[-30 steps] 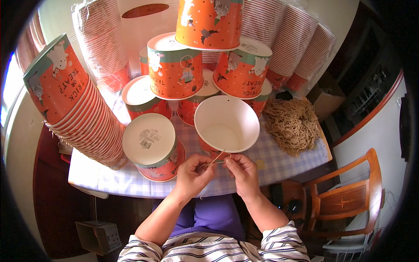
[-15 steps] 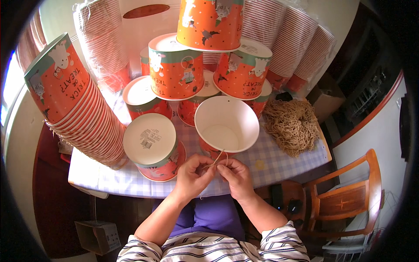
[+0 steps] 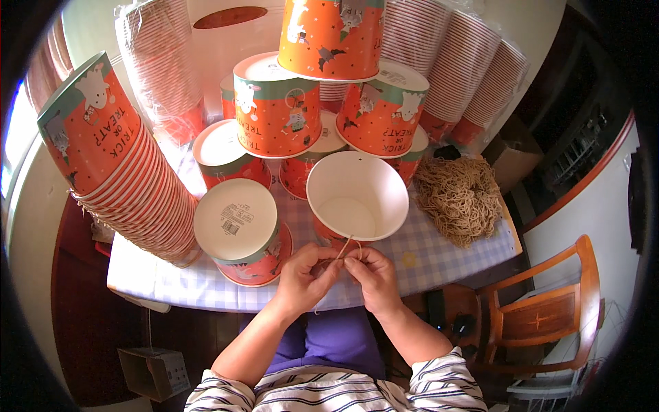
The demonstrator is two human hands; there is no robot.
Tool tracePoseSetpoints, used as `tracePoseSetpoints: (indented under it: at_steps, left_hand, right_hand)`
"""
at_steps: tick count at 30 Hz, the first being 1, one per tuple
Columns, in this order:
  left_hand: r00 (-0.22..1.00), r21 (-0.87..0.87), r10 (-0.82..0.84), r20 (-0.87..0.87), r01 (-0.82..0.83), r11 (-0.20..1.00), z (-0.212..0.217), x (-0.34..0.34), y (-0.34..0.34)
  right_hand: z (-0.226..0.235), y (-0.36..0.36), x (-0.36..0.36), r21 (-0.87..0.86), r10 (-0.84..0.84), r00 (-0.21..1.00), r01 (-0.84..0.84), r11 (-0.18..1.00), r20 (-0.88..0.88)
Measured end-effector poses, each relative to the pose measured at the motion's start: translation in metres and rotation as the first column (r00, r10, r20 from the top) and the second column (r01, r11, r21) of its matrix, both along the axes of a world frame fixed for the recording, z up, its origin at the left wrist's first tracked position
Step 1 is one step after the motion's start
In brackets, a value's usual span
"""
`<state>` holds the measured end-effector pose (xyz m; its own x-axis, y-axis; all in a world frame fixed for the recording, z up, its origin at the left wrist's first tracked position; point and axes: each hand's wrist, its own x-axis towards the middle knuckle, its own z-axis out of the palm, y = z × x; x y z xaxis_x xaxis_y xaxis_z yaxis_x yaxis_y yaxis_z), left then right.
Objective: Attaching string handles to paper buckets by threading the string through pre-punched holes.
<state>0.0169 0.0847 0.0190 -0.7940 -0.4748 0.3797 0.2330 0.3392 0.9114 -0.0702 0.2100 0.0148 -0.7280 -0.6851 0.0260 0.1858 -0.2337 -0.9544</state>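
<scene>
- One thin cord is pinched by the left grip and right grip of a person in a striped top.
- It shows at the near rim of an upright bucket on the desk.
- Tangled twine lies to the right.

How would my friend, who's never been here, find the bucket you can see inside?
Start at the blue-and-white checked tablecloth. Near its front edge, just beyond the left hand and the right hand, between an upside-down bucket and the tangled heap of string, stands the open bucket. Its mouth faces up, showing white inside, while its neighbours show flat bottoms.
</scene>
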Motion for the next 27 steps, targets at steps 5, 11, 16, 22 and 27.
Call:
tracePoseSetpoints:
  at_steps: [5,11,16,22,27]
  left_hand:
    - [0.999,0.093,-0.002,0.050,-0.002,0.996,0.003,0.002,0.000]
    - [0.998,0.140,-0.016,0.061,0.008,0.990,-0.003,0.004,-0.003]
    - [0.994,0.349,-0.103,0.038,0.084,0.933,-0.003,0.007,-0.002]
    - [0.990,0.421,-0.141,0.010,0.124,0.899,-0.009,0.010,0.000]
    - [0.992,0.387,-0.124,0.024,0.105,0.916,-0.009,0.009,0.001]
  right_hand:
    - [0.002,-0.002,0.001,-0.003,-0.033,0.999,0.033,0.999,-0.041]
    - [0.001,-0.003,0.002,0.005,-0.089,0.995,0.090,0.996,-0.053]
    - [0.001,0.000,-0.001,0.004,-0.066,0.998,0.066,0.998,-0.021]
    - [0.004,0.001,0.000,0.029,-0.062,0.998,0.062,0.998,-0.007]
    - [0.002,0.000,0.000,0.018,-0.060,0.998,0.061,0.998,-0.007]
